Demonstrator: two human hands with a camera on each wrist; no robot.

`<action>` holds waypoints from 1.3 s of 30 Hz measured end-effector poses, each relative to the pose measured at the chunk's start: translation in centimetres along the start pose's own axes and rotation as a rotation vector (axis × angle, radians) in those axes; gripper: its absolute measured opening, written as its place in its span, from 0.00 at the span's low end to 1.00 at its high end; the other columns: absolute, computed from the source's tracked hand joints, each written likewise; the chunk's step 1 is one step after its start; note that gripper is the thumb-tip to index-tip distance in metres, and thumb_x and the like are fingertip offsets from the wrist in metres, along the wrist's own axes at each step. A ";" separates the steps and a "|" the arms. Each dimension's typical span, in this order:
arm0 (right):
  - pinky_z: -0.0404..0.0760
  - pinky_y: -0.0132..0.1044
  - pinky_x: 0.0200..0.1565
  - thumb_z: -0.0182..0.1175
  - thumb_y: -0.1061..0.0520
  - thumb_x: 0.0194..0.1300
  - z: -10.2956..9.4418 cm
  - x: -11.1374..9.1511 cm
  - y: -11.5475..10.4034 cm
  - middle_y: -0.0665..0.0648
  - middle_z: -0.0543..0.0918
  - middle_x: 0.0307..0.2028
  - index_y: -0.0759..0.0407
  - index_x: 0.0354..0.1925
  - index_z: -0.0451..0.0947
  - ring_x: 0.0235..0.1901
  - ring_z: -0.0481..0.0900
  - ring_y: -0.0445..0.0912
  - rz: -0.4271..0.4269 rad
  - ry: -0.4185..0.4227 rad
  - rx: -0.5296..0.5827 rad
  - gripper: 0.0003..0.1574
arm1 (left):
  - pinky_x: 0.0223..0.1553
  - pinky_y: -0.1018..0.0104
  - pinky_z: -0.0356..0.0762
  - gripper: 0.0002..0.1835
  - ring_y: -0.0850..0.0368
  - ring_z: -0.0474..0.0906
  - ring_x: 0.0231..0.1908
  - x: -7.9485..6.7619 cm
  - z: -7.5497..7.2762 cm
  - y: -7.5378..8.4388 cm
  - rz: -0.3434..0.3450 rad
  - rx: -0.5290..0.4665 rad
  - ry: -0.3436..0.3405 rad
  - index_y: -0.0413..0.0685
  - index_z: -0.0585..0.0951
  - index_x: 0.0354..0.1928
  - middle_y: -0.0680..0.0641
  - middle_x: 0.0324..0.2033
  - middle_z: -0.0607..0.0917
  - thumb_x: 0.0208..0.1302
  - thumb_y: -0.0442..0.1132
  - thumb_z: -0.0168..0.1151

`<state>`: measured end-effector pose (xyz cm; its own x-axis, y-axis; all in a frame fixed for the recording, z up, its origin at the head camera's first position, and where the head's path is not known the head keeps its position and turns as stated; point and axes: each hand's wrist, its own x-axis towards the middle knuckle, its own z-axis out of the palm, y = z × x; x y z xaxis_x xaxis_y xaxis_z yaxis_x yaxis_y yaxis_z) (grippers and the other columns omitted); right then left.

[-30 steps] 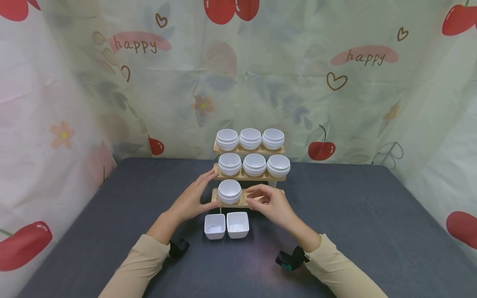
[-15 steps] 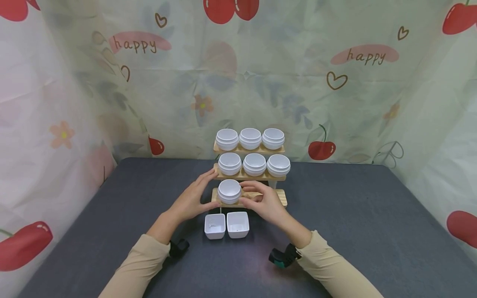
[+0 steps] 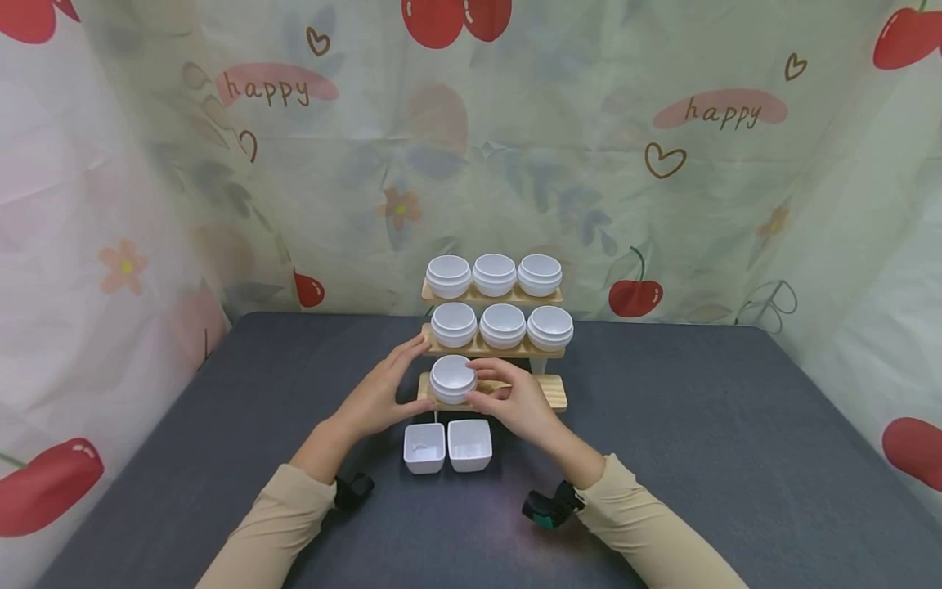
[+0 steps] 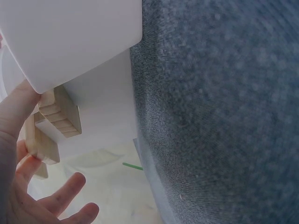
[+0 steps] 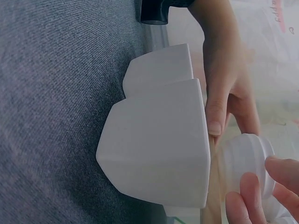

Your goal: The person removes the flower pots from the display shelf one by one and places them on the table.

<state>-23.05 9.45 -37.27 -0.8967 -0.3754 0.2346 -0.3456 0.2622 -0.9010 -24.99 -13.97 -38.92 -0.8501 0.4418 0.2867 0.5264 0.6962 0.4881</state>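
A three-tier wooden stand (image 3: pixel 550 391) is on the dark table. On its lowest board, at the left, sits a round white bowl (image 3: pixel 452 375) with a ridged side. My right hand (image 3: pixel 518 402) grips this bowl from the right, thumb at the near side and fingers at the far rim; in the right wrist view its fingers (image 5: pixel 250 191) lie against the bowl's side. My left hand (image 3: pixel 375 397) rests along the stand's left end with straight fingers, thumb at the lowest board and fingertips at the middle one (image 4: pixel 44 144).
Two square white dishes (image 3: pixel 469 446) stand side by side in front of the stand. Three round bowls (image 3: pixel 503 325) line the middle board and three more bowls (image 3: pixel 495 274) the top one. A printed curtain (image 3: pixel 500 188) hangs behind the table.
My right hand has moved left along the lowest board, up to the bowl, and its fingers now overlap the rim. The left hand has stayed in place.
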 end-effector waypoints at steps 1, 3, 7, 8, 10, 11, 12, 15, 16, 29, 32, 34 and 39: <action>0.84 0.33 0.34 0.63 0.64 0.58 0.0 0.0 0.0 0.74 0.77 0.51 0.64 0.56 0.72 0.30 0.86 0.56 0.001 -0.002 0.005 0.27 | 0.64 0.42 0.61 0.47 0.43 0.57 0.69 0.0 0.0 0.0 0.002 -0.001 0.001 0.50 0.55 0.71 0.44 0.72 0.56 0.53 0.47 0.70; 0.84 0.33 0.34 0.63 0.64 0.58 0.1 0.1 0.1 0.74 0.77 0.51 0.64 0.56 0.72 0.30 0.86 0.56 0.005 -0.002 0.009 0.27 | 0.64 0.42 0.62 0.46 0.43 0.57 0.69 0.0 0.0 0.0 0.004 -0.002 0.003 0.50 0.55 0.71 0.44 0.71 0.56 0.53 0.47 0.70; 0.84 0.34 0.33 0.63 0.64 0.58 0.2 0.1 0.3 0.75 0.78 0.50 0.65 0.56 0.71 0.29 0.86 0.55 0.004 -0.005 0.005 0.27 | 0.64 0.42 0.62 0.46 0.43 0.57 0.69 0.0 0.0 0.0 0.008 0.000 0.007 0.49 0.56 0.71 0.44 0.71 0.56 0.53 0.47 0.70; 0.84 0.34 0.33 0.63 0.64 0.58 0.2 0.1 0.3 0.75 0.78 0.50 0.65 0.56 0.71 0.29 0.86 0.55 0.003 -0.005 0.004 0.27 | 0.64 0.42 0.62 0.46 0.43 0.58 0.69 0.0 0.0 0.0 0.009 0.000 0.009 0.49 0.56 0.71 0.44 0.71 0.56 0.53 0.47 0.70; 0.84 0.34 0.33 0.63 0.64 0.58 0.3 0.1 0.2 0.75 0.78 0.50 0.65 0.56 0.71 0.29 0.86 0.56 0.003 -0.005 0.003 0.26 | 0.64 0.42 0.62 0.46 0.43 0.58 0.69 0.0 0.0 0.0 0.009 0.001 0.010 0.49 0.56 0.70 0.44 0.71 0.56 0.53 0.47 0.70; 0.84 0.34 0.33 0.63 0.64 0.58 0.3 0.2 0.2 0.75 0.78 0.50 0.65 0.56 0.71 0.29 0.86 0.56 0.004 -0.005 0.004 0.26 | 0.64 0.42 0.62 0.46 0.43 0.57 0.69 0.0 0.0 0.0 0.010 -0.001 0.010 0.49 0.56 0.70 0.44 0.71 0.56 0.53 0.47 0.70; 0.84 0.34 0.33 0.63 0.64 0.58 0.3 0.2 0.2 0.75 0.78 0.50 0.65 0.56 0.71 0.29 0.86 0.57 0.006 -0.004 0.005 0.26 | 0.64 0.42 0.62 0.46 0.43 0.57 0.69 0.0 0.0 0.0 0.011 -0.002 0.011 0.49 0.56 0.70 0.44 0.71 0.56 0.53 0.47 0.70; 0.84 0.34 0.33 0.63 0.65 0.58 0.4 0.2 0.1 0.75 0.78 0.50 0.65 0.56 0.72 0.29 0.86 0.57 0.012 0.003 0.007 0.26 | 0.64 0.42 0.62 0.46 0.42 0.57 0.69 0.0 0.0 0.0 0.013 -0.004 0.013 0.49 0.56 0.70 0.44 0.71 0.56 0.53 0.47 0.70; 0.84 0.34 0.33 0.63 0.65 0.58 0.4 0.2 0.1 0.75 0.78 0.49 0.65 0.55 0.72 0.29 0.86 0.56 0.013 0.006 0.008 0.26 | 0.64 0.42 0.62 0.46 0.43 0.57 0.69 0.0 0.0 0.0 0.014 -0.004 0.014 0.49 0.56 0.70 0.44 0.71 0.56 0.53 0.47 0.70; 0.84 0.34 0.33 0.65 0.64 0.56 0.6 0.2 0.3 0.73 0.81 0.46 0.64 0.53 0.74 0.29 0.86 0.53 0.037 0.047 -0.003 0.24 | 0.64 0.42 0.62 0.46 0.43 0.57 0.69 0.0 0.0 0.0 0.008 -0.009 0.013 0.50 0.56 0.71 0.45 0.71 0.56 0.53 0.47 0.70; 0.84 0.34 0.33 0.65 0.64 0.56 0.5 0.2 0.4 0.72 0.81 0.46 0.65 0.53 0.74 0.29 0.86 0.53 0.042 0.047 0.003 0.24 | 0.64 0.42 0.62 0.46 0.43 0.57 0.69 0.0 0.0 0.0 0.008 -0.008 0.014 0.50 0.56 0.71 0.45 0.71 0.56 0.53 0.47 0.70; 0.84 0.34 0.33 0.65 0.64 0.56 0.5 0.3 0.4 0.72 0.81 0.46 0.64 0.53 0.74 0.29 0.86 0.52 0.049 0.048 0.008 0.25 | 0.64 0.42 0.62 0.47 0.43 0.57 0.69 0.0 0.0 0.1 0.007 -0.005 0.013 0.50 0.56 0.71 0.45 0.71 0.56 0.52 0.47 0.70; 0.84 0.33 0.33 0.66 0.62 0.55 0.4 0.2 0.5 0.71 0.81 0.46 0.63 0.52 0.75 0.29 0.86 0.51 0.061 0.061 0.001 0.25 | 0.64 0.42 0.62 0.47 0.43 0.57 0.69 0.0 0.0 0.1 -0.001 0.000 0.009 0.50 0.56 0.71 0.45 0.71 0.56 0.52 0.47 0.70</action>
<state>-23.28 9.20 -37.84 -0.9314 -0.3035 0.2008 -0.2892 0.2823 -0.9147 -24.93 -13.90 -38.92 -0.8507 0.4361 0.2935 0.5256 0.6963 0.4888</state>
